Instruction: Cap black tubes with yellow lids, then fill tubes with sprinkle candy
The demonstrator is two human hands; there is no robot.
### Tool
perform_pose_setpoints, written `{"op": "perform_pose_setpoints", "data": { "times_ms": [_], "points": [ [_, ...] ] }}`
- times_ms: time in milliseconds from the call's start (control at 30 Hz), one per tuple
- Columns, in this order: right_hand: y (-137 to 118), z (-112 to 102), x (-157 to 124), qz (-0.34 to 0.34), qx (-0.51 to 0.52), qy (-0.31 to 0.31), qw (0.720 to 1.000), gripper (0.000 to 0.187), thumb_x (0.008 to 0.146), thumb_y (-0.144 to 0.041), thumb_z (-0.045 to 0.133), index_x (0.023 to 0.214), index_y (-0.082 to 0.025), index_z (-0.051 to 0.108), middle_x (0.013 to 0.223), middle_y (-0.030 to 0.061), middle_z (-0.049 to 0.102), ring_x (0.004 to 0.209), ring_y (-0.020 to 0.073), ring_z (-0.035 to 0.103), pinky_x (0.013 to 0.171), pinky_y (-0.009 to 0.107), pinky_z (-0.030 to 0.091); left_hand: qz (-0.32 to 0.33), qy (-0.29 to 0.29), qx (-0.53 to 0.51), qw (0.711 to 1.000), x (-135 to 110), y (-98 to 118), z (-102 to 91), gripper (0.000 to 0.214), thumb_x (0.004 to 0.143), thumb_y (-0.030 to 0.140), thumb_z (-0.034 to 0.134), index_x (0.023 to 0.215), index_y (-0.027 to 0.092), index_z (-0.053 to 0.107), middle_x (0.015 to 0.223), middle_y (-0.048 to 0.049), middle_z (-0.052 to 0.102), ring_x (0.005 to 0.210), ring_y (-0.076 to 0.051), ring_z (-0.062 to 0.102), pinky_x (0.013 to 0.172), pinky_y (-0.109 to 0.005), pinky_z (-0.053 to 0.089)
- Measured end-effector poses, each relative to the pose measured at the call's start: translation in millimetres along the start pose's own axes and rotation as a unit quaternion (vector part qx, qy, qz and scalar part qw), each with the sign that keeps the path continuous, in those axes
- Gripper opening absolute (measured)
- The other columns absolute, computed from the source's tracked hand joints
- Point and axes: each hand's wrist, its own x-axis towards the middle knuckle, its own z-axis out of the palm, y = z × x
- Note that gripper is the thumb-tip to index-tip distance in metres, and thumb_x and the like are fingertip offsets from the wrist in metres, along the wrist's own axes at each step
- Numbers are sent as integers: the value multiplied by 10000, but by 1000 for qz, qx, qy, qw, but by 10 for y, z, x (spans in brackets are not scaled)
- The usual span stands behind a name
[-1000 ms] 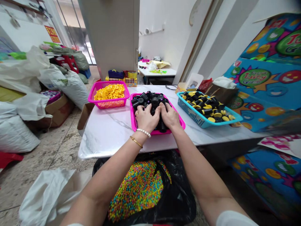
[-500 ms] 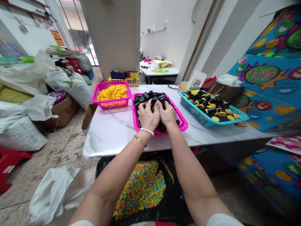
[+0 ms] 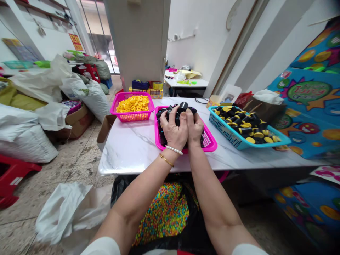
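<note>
Nearest thing is a black bag (image 3: pixel 198 235) with loads of tiny multicoloured balls (image 3: pixel 170 212) in it, down below the near side of the middle pink basket (image 3: pixel 213 145). That basket sits on a marble-look bench (image 3: pixel 132 141) and it's got black cylinders (image 3: pixel 183 106) heaped inside. The left hand (image 3: pixel 175 131) and right hand (image 3: pixel 196 129) are right over it, pressed side by side and curled around a bunch of those cylinders, some poking out past the fingers; can't tell how many. Just right of the middle basket is a blue basket (image 3: pixel 225 135) piled with black-and-yellow pieces (image 3: pixel 247 124). Just left of it, another pink basket (image 3: pixel 132 117) with yellow ring-shaped bits (image 3: pixel 132 103). Well behind the middle basket, a white bench (image 3: pixel 183 84) with odds and ends on it.
</note>
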Motion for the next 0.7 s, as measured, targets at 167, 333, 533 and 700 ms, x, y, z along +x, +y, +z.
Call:
{"op": "perform_pose_setpoints", "data": {
  "times_ms": [167,333,533,700],
  "points": [
    [-333,-189,-463,-75,49,14,996,372,928,-442,398,1141,-197,580,1101,77,635,1061,211,603,896,379,497,75,-1,-51,996,-300,211,-478,379,944,416,449,1256,223,545,1355,-97,461,1317,-217,384,1121,-395,298],
    [-555,-435,-1397,-97,121,-52,987,364,933,-382,455,1262,-237,514,1260,78,553,1203,231,521,1059,480,391,94,-38,-37,994,-900,217,-1260,456,941,452,422,1315,198,478,1447,-126,368,1341,-269,364,1116,-449,304],
    [-108,-523,-2540,-2,88,-200,976,416,892,-316,502,1303,-259,491,1266,98,516,1206,267,491,1035,512,393,17,-97,49,994,-1765,-428,-2042,419,929,444,443,1273,209,488,1431,-146,360,1315,-289,386,1093,-531,304],
    [36,-586,-2660,1,19,-330,944,481,787,-310,612,1259,-239,559,1394,110,423,1307,308,396,1078,535,342,-58,-213,91,971,-1961,-817,-2427,335,956,367,364,1203,203,520,1353,-137,457,1332,-301,367,1065,-575,337]
  ]
}}
